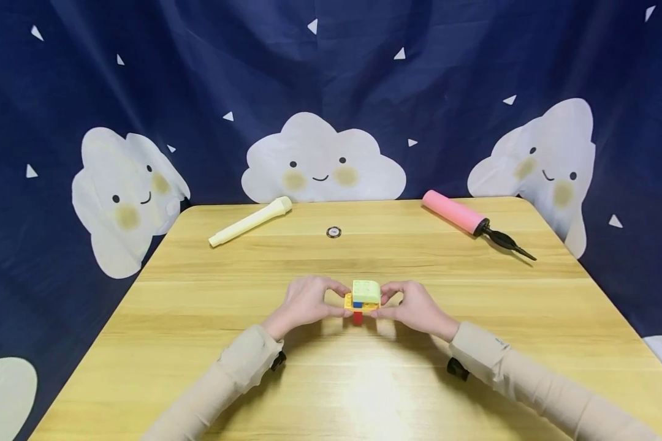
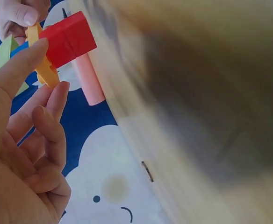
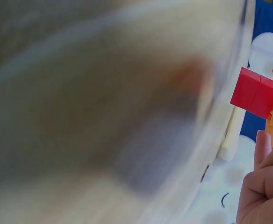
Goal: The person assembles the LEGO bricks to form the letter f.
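Both hands hold one small stack of toy building blocks in the middle of the table. Its top is a light green block with a rounded side, with a blue block beneath. Under these sits an orange-yellow plate, and red blocks jut from its underside. My left hand pinches the plate's left end between thumb and fingers. At the other end, my right hand pinches the stack. Seen from the right wrist, the red blocks stand off the table top. Fingers partly hide the plate.
A cream stick with a flared end lies at the back left of the wooden table. Behind the stack is a small round black-and-white disc. At the back right lies a pink hand pump with a black nozzle.
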A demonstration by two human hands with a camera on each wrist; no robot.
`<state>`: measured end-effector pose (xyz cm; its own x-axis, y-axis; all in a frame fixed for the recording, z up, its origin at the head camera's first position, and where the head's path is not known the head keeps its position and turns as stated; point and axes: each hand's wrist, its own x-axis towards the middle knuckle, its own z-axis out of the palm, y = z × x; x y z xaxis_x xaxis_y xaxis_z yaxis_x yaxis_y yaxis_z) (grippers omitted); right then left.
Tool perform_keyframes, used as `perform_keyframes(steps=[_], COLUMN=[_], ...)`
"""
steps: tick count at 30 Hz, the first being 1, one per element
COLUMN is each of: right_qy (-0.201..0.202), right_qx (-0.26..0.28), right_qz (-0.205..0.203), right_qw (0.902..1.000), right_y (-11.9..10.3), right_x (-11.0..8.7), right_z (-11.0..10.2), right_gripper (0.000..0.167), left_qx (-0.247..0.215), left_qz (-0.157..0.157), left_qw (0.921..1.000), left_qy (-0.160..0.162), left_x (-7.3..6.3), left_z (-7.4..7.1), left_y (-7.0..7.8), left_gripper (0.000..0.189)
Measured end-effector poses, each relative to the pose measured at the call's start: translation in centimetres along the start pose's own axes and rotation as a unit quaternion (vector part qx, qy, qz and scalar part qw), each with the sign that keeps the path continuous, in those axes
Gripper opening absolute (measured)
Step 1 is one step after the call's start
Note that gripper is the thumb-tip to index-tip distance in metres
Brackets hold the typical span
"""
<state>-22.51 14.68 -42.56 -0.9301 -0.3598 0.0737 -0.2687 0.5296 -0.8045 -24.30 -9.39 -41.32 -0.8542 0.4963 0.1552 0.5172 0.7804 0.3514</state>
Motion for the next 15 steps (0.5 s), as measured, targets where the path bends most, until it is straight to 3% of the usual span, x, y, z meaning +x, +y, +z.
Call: perform_keyframes(steps=[7,15], right_qy=[0.038,0.075], right_qx=[0.017,0.008], right_qz=[0.031,0.023], right_qw=[0.9986,0.9969], right_y=[0.2,0.6], right_x=[1.2,2.4], right_z=[-1.7,-2.5], right_gripper=[0.037,0.043], left_qx=[-0.002,0.002], left_qz=[0.002,0.007], left_qw=[0.9999,0.9999], left_qy=[0.015,0.008], left_x=[2.0,4.0], left_z=[-0.6,-0.8], left_y=[0.4,0.8], left_gripper=[0.038,0.039])
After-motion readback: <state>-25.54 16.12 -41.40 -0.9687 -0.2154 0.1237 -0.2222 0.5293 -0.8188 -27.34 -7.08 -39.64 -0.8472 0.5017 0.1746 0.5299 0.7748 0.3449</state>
